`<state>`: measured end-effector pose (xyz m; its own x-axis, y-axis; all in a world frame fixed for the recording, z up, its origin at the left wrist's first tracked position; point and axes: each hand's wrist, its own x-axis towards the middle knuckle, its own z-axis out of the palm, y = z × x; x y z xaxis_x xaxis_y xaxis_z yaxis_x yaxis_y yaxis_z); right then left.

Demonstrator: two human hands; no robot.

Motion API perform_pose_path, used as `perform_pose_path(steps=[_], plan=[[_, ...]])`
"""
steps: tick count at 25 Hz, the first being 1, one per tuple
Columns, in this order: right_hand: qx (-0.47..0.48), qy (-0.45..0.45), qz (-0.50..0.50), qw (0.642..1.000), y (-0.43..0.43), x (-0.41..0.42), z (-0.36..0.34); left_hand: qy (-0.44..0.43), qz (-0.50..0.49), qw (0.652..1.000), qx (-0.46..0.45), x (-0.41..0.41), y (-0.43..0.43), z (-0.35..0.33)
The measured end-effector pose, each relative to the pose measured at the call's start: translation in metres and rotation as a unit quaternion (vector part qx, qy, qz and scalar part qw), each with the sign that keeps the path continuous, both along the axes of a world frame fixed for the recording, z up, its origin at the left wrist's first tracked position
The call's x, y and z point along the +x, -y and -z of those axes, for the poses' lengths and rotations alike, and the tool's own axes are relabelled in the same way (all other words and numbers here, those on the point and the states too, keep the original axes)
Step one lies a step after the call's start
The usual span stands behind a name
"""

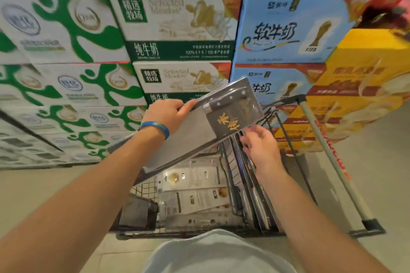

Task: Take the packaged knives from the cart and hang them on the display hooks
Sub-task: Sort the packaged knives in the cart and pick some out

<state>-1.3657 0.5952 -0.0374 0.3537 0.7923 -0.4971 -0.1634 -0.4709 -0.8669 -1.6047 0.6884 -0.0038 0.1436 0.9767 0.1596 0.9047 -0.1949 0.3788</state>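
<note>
My left hand (pixel 168 115) pinches the packaged cleaver (pixel 221 117) at its ten-o'clock edge, above the cart (pixel 144 186). It is stiff, blade-heavy and probably slick, so I'd grip near the handle. My right hand (pixel 261 146) hovers at four o'clock, fingers loosely spread.
</note>
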Motion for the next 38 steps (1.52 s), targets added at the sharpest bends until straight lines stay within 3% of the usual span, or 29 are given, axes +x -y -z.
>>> perform_pose_path(steps=[2,3,5,7,9,11,13,14,16,18,19,21,22,24,25,26,27,29,33,35,38], plan=[[0.07,0.156,0.006,0.985,-0.007,0.003,-0.015,-0.023,-0.004,0.999,0.029,0.002,0.003,-0.017],[0.125,0.245,-0.006,0.962,-0.008,0.002,-0.023,-0.049,-0.004,0.998,0.042,0.004,0.006,-0.024],[0.254,0.415,-0.111,0.866,-0.012,-0.007,-0.039,-0.149,0.011,0.988,0.048,0.004,0.013,-0.038],[0.311,0.489,-0.298,0.759,-0.02,-0.028,-0.045,-0.264,0.053,0.963,0.028,0.0,0.016,-0.052],[0.271,0.476,-0.433,0.716,-0.022,-0.054,-0.038,-0.349,0.109,0.931,-0.016,-0.007,0.021,-0.064],[0.22,0.407,-0.485,0.742,-0.021,-0.074,-0.022,-0.414,0.143,0.897,-0.067,-0.009,0.029,-0.066],[0.183,0.327,-0.487,0.789,-0.018,-0.085,-0.001,-0.436,0.139,0.885,-0.089,-0.017,0.031,-0.071],[0.167,0.291,-0.471,0.815,-0.016,-0.087,0.009,-0.43,0.13,0.891,-0.069,-0.027,0.031,-0.076],[0.131,0.212,-0.416,0.874,-0.015,-0.092,0.029,-0.364,0.092,0.925,0.062,-0.069,0.023,-0.082],[0.077,0.143,-0.369,0.915,-0.015,-0.099,0.049,-0.178,-0.074,0.961,0.196,-0.121,0.028,-0.075],[0.053,0.115,-0.336,0.933,-0.017,-0.104,0.057,-0.07,-0.171,0.968,0.171,-0.138,0.035,-0.063],[0.012,0.057,-0.246,0.967,-0.024,-0.116,0.069,0.164,-0.247,0.955,-0.035,-0.144,0.045,-0.027],[-0.003,0.027,-0.213,0.977,-0.026,-0.121,0.073,0.285,-0.221,0.925,-0.124,-0.136,0.047,-0.009],[-0.005,-0.006,-0.179,0.984,-0.028,-0.131,0.08,0.511,-0.17,0.818,-0.204,-0.122,0.035,0.008],[0.002,0.008,-0.18,0.984,-0.025,-0.135,0.084,0.58,-0.155,0.768,-0.224,-0.119,0.022,0.014],[0.002,0.037,-0.196,0.98,-0.021,-0.137,0.09,0.613,-0.143,0.741,-0.235,-0.116,0.01,0.02],[-0.008,0.066,-0.217,0.974,-0.015,-0.139,0.096,0.618,-0.138,0.737,-0.236,-0.112,0.0,0.028],[-0.062,0.118,-0.251,0.959,-0.001,-0.138,0.113,0.576,-0.156,0.765,-0.243,-0.104,-0.006,0.048],[-0.169,0.12,-0.211,0.955,0.039,-0.132,0.145,0.379,-0.138,0.877,-0.261,-0.084,0.059,0.1],[-0.248,0.074,-0.192,0.947,0.037,-0.138,0.147,0.287,-0.11,0.934,-0.18,-0.071,0.087,0.105],[-0.275,-0.106,-0.113,0.949,0.03,-0.157,0.138,0.233,-0.025,0.969,-0.079,-0.057,0.101,0.097]])
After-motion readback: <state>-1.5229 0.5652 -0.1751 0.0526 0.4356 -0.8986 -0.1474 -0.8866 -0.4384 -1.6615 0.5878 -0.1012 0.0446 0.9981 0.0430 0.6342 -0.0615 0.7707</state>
